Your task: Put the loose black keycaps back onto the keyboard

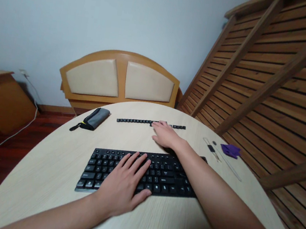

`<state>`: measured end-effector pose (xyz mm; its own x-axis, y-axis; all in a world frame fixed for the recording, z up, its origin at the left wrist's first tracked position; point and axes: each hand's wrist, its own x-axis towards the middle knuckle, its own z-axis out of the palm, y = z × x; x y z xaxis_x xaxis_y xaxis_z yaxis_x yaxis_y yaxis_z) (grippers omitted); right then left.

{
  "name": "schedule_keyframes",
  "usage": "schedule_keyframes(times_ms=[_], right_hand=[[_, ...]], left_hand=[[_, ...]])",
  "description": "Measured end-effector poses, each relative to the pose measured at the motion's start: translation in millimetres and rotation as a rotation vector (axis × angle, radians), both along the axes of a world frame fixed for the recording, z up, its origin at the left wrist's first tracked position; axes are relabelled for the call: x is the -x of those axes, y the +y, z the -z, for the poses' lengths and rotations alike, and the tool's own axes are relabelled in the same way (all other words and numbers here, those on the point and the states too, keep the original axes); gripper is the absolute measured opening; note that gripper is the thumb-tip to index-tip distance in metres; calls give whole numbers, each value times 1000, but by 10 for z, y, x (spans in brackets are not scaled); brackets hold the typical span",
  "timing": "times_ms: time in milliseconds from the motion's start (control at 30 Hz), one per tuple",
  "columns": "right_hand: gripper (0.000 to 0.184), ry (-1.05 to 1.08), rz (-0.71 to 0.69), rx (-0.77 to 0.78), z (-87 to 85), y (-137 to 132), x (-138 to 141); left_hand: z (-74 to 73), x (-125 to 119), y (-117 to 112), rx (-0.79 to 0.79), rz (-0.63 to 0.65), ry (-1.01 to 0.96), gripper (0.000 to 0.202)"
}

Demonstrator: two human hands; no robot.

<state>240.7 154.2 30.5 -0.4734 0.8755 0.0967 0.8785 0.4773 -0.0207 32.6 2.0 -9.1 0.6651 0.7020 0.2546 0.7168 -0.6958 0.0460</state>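
Head view: keyboard (97,163) near you, keycaps (135,121) lined up beyond.
Your left hand (124,186) lies on the keyboard, fingers spread flat; your right hand (165,135) rests on the keycaps, grip unclear.

The bench (47,175) lies bare at 9 o'clock of the keyboard (93,165) and along its near edge at 6. At 12 a row of keycaps (135,121) bars the way beyond an open strip. A grey pouch (95,118) sits at 11, with small tools (212,148) and a purple piece (230,150) at 2.
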Motion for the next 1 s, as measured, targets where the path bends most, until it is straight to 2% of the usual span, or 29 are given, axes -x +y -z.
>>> schedule_keyframes(times_ms=[100, 200, 300, 433, 600, 700, 833, 1000], right_hand=[[62, -28, 20, -25, 113, 143, 78], [53, -44, 9, -54, 193, 185, 149], [44, -44, -23, -64, 198, 154, 197], [31, -30, -48, -7, 108, 24, 184], [19, 34, -51, 71, -41, -272, 41], [21, 159, -53, 105, -111, -454, -77], [20, 479, -116, 304, -195, -609, -224], [24, 542, -178, 466, -315, -697, -304]], left_hand=[[11, -1, 4, -6, 2, -14, 73], [13, -1, 11, -6, 2, -15, 73], [8, 0, 12, -5, 4, -12, 73], [-8, -4, 2, -5, 2, -19, 73], [-32, -16, -6, 5, -8, -18, 74], [-35, -19, -5, 9, -13, -15, 74], [-39, -13, -8, 17, -12, -1, 74], [-54, -2, -15, 20, -16, 14, 73]])
